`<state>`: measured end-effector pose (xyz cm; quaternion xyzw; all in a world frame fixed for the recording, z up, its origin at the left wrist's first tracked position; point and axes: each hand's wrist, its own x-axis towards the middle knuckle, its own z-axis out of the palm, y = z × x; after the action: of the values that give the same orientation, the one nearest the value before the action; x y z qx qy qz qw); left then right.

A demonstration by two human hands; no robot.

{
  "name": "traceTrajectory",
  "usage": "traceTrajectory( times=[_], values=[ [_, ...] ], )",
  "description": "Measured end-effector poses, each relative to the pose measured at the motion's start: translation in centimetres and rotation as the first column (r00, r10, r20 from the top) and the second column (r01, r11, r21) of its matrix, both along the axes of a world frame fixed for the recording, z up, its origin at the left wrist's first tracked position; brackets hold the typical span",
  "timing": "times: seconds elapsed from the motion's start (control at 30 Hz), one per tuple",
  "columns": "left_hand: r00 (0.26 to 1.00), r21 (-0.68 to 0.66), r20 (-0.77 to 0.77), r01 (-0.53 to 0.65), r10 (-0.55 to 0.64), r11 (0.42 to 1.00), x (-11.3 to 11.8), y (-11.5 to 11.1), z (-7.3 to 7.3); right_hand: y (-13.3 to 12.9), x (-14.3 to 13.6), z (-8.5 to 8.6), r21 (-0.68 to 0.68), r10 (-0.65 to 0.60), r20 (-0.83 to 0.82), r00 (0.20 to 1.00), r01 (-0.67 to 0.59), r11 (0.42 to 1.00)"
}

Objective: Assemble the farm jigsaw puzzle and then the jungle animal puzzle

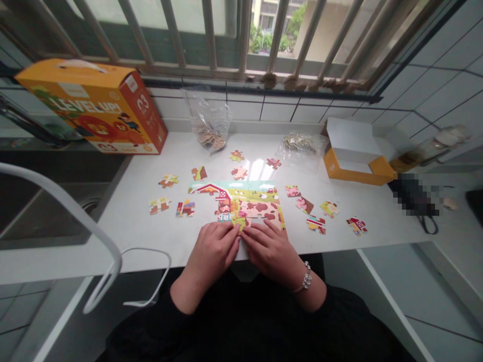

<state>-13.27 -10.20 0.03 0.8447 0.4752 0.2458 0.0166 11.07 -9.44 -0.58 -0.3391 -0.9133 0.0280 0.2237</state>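
A partly joined farm jigsaw puzzle [260,193] lies on the counter, with a red barn, a farmer and a spotted cow. At its near edge, my left hand [217,244] and my right hand [269,249] meet, fingers closed and fingertips almost touching. Both pinch at a green-yellow puzzle piece [240,221] below the cow's head; the fingers hide its lower part. A bracelet is on my right wrist. Loose puzzle pieces lie around the picture, among them a pig piece [304,204], a barn piece [356,225] and a pink piece [239,173].
An orange puzzle box [94,110] stands at the back left beside the sink [56,201]. Behind the puzzle lie two clear bags of pieces [211,136], [300,144]. An opened small box [356,173] is at the right. A white cable [101,236] arcs across the left front.
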Motion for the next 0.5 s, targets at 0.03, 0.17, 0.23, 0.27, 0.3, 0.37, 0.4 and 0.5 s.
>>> traceTrajectory(
  times=[0.03, 0.17, 0.23, 0.27, 0.3, 0.37, 0.4, 0.5],
  values=[
    [1.0, 0.004, 0.003, 0.0, 0.0, 1.0, 0.03, -0.01, 0.04, 0.03, -0.15, -0.1, 0.0, -0.009, -0.007, 1.0, 0.009, 1.0],
    [1.0, 0.029, 0.023, 0.0, 0.0, 1.0, 0.16, -0.07, 0.26, 0.26, -0.21, -0.31, 0.002, -0.027, -0.04, 0.999, 0.027, 1.0],
    [0.999, 0.042, 0.033, 0.0, -0.002, 0.999, 0.22, -0.08, 0.36, 0.29, -0.14, -0.34, -0.002, -0.028, -0.051, 0.998, 0.028, 1.0],
    [0.999, 0.047, 0.036, 0.0, -0.002, 0.999, 0.24, -0.09, 0.4, 0.28, -0.11, -0.35, -0.003, -0.03, -0.052, 0.998, 0.03, 1.0],
    [0.999, 0.051, 0.037, 0.001, -0.003, 0.999, 0.25, -0.1, 0.42, 0.26, -0.1, -0.35, -0.006, -0.032, -0.051, 0.998, 0.032, 0.999],
    [0.999, 0.056, 0.031, 0.005, -0.006, 0.998, 0.22, -0.15, 0.46, 0.23, -0.11, -0.35, -0.011, -0.037, -0.045, 0.998, 0.037, 0.999],
    [1.0, 0.057, 0.022, 0.008, -0.01, 0.998, 0.16, -0.2, 0.47, 0.22, -0.13, -0.34, -0.015, -0.039, -0.04, 0.998, 0.038, 0.999],
    [0.999, 0.064, -0.021, 0.036, -0.035, 0.997, -0.18, -0.43, 0.48, 0.21, -0.18, -0.28, -0.031, -0.04, -0.023, 0.999, 0.04, 0.999]
  ],
)
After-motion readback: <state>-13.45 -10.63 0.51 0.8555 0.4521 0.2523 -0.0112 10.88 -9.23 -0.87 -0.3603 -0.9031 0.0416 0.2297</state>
